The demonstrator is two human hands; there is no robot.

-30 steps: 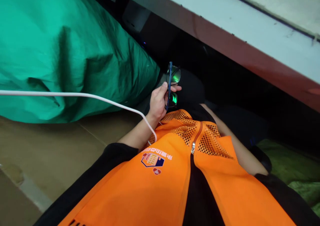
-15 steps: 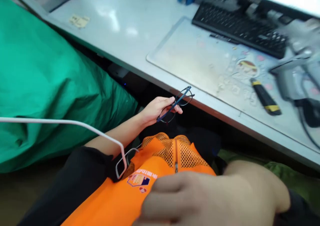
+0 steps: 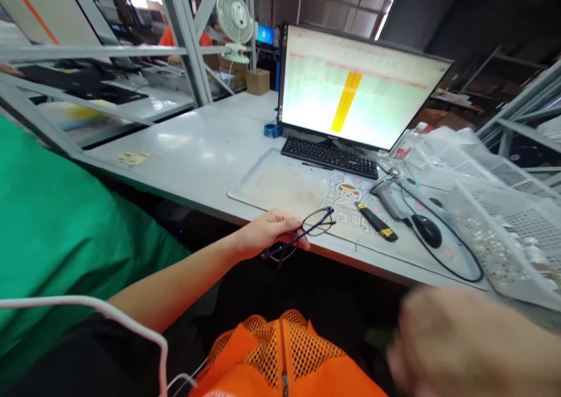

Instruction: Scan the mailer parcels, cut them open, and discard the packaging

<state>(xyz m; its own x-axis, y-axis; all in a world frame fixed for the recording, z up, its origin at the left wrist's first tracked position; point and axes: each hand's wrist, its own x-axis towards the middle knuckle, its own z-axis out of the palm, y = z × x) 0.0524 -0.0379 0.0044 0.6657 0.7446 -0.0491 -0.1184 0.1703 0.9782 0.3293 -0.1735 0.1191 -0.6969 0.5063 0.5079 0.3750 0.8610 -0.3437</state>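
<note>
My left hand (image 3: 268, 233) is closed around a pair of dark-framed eyeglasses (image 3: 316, 226), holding them just over the front edge of the desk (image 3: 193, 145). The temples are folded across the lenses. At the lower right, my right hand (image 3: 464, 338) is close to the camera and smeared by motion, its fingers not readable. Nearest to the glasses on the desk mat (image 3: 280, 192) lies a black and yellow utility knife (image 3: 377, 221). A handheld barcode scanner (image 3: 391, 199) and a black mouse (image 3: 426, 231) lie to its right.
A lit monitor (image 3: 350, 87) stands behind a black keyboard (image 3: 328, 156). White plastic baskets (image 3: 495, 233) crowd the right side. Green fabric (image 3: 56, 221) fills the left. A white cable (image 3: 87, 304) crosses in front. Beyond the metal frame (image 3: 186, 40) are a fan (image 3: 235, 17) and a person in orange.
The view has tilted up, bringing the monitor, fan and baskets in. My left hand still holds the eyeglasses, now nearer the mat. My right hand has moved rightward, away from my chest.
</note>
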